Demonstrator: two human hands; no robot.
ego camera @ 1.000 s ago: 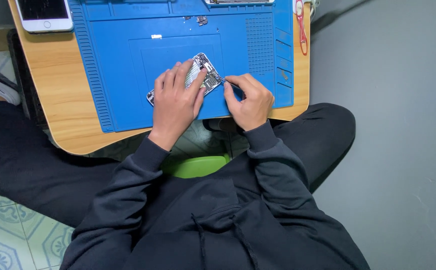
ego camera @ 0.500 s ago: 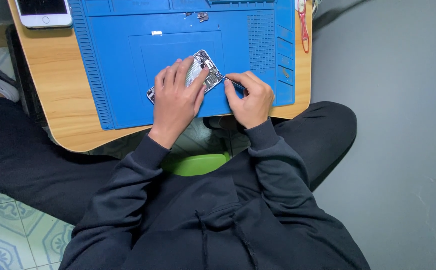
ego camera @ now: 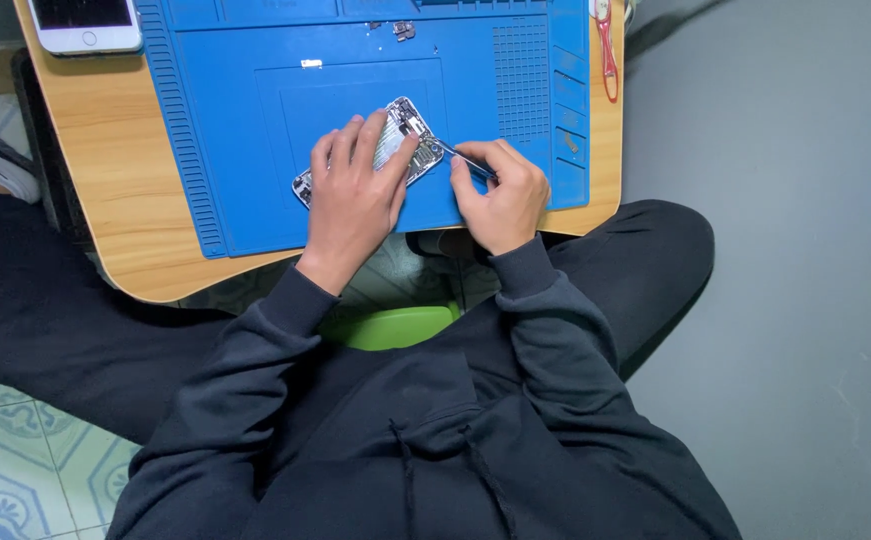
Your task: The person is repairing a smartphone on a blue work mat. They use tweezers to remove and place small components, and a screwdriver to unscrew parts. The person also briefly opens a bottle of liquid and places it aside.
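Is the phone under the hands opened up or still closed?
Opened: the phone lies flat on the blue mat with its inner parts exposed, left hand pressing it.

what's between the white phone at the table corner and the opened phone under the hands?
In the head view, between the white phone and the opened phone: a strip of bare wooden table, then blue repair mat, its ridged left edge and flat surface.

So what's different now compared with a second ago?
Very little. The right hand has shifted its thin dark tool slightly, the tip staying at the right edge of the opened silver phone body. The left hand still presses that phone onto the blue rubber work mat. The white phone and red-handled tool have not moved.
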